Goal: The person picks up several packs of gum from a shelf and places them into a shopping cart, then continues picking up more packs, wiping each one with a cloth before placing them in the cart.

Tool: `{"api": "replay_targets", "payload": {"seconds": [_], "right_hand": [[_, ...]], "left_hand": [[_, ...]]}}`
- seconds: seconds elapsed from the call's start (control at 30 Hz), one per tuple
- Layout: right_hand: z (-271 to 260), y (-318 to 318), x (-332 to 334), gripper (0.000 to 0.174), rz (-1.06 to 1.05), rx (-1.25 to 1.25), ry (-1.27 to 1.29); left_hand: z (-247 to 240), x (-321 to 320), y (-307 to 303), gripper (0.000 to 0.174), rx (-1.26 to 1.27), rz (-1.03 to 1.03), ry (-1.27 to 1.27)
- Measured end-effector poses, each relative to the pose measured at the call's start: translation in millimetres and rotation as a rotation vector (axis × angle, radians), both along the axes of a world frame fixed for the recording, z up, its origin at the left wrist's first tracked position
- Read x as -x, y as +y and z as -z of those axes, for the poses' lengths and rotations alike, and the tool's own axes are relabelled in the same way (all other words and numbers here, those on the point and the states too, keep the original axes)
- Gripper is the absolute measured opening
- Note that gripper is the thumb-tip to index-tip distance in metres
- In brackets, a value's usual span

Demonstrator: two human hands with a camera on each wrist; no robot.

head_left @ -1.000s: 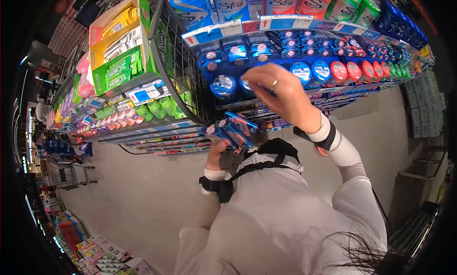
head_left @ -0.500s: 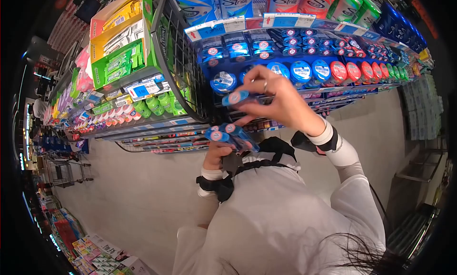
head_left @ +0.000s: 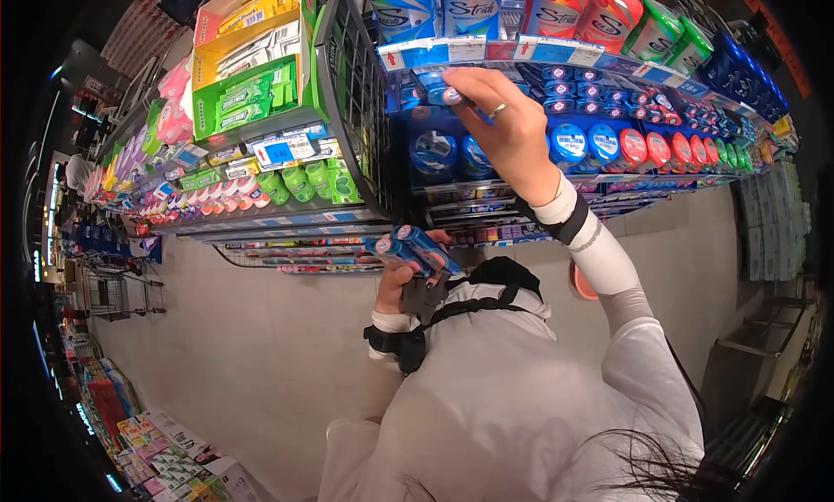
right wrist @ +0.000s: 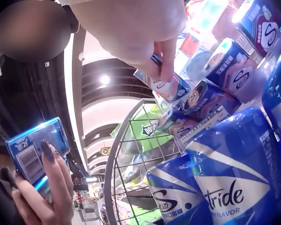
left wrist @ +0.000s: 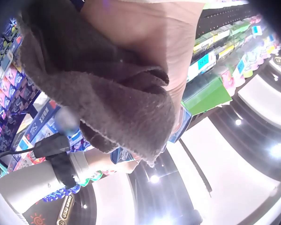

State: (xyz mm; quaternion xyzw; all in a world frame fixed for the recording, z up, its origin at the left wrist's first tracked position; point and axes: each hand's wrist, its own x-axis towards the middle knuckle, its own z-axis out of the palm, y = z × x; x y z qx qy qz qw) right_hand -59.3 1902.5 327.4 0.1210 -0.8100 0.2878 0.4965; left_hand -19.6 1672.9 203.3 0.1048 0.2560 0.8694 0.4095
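Note:
In the head view my right hand (head_left: 512, 128), with a ring on one finger, pinches a flat blue gum pack (head_left: 441, 88) at the shelf's row of small packs, under the price strip. The right wrist view shows the same pack (right wrist: 164, 86) tilted between thumb and fingers, close beside other blue packs (right wrist: 210, 99). Low in front of the body, my left hand (head_left: 393, 286) holds at least two blue gum packs (head_left: 415, 246) side by side. A dark grey cloth (left wrist: 107, 93) hangs over that palm and hides much of the grip in the left wrist view.
Blue round gum tubs (head_left: 569, 144) and red ones (head_left: 632, 147) line the tier below. Large Stride pouches (head_left: 471, 8) stand above the price strip. A black wire rack side (head_left: 352, 93) divides this shelf from a green gum display box (head_left: 252, 111) on the left.
My right hand came down to the left hand's packs, took one blue gum pack and carried it up to the shelf row. The left hand stays low with the other packs.

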Motion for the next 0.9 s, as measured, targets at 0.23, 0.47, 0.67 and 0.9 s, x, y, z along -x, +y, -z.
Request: {"api": "replay_targets", "payload": {"seconds": [0.23, 0.47, 0.67, 0.9], "right_hand": [[-7.4, -13.5, -16.5, 0.033, -0.008, 0.125, -0.009], [-4.3, -11.4, -34.8, 0.035, 0.082, 0.073, -0.070], [-3.2, -12.0, -35.7, 0.030, 0.051, 0.097, -0.038], [10.7, -15.5, -2.2, 0.027, 0.133, -0.104, 0.011]], "left_hand": [[-3.8, -6.0, -4.7, 0.082, 0.129, -0.077, -0.069], [4.5, -3.7, -1.0, 0.077, 0.073, -0.018, -0.089], [3.8, -7.5, 6.9, 0.056, -0.049, -0.085, -0.083], [11.1, -7.9, 6.3, 0.055, -0.075, -0.050, -0.147]]}}
